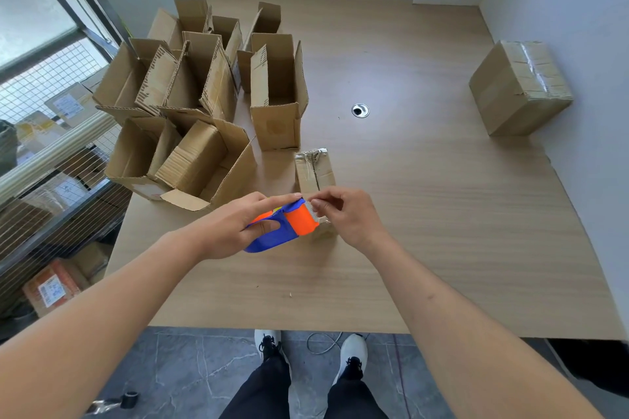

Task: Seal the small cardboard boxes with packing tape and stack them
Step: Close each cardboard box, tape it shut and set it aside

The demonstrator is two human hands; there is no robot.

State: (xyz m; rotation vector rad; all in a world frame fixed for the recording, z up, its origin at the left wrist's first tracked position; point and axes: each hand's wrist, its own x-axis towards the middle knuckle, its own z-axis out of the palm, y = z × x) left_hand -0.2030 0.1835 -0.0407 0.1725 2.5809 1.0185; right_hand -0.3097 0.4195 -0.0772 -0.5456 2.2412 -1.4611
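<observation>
My left hand (235, 226) grips a blue and orange tape dispenser (282, 226) above the wooden table (425, 214). My right hand (347, 214) pinches the tape end at the dispenser's toothed front edge. Just behind both hands stands a small closed cardboard box (315, 170) with tape on its far end; its near end is hidden by the dispenser and my fingers. A larger taped box (519, 88) sits at the far right by the wall.
Several open cardboard boxes (204, 105) crowd the table's left half, flaps up. A round cable hole (360, 110) lies mid-table. A wire-mesh rack (51, 146) with parcels stands to the left. My shoes and a dark tape roll (129, 399) are on the floor.
</observation>
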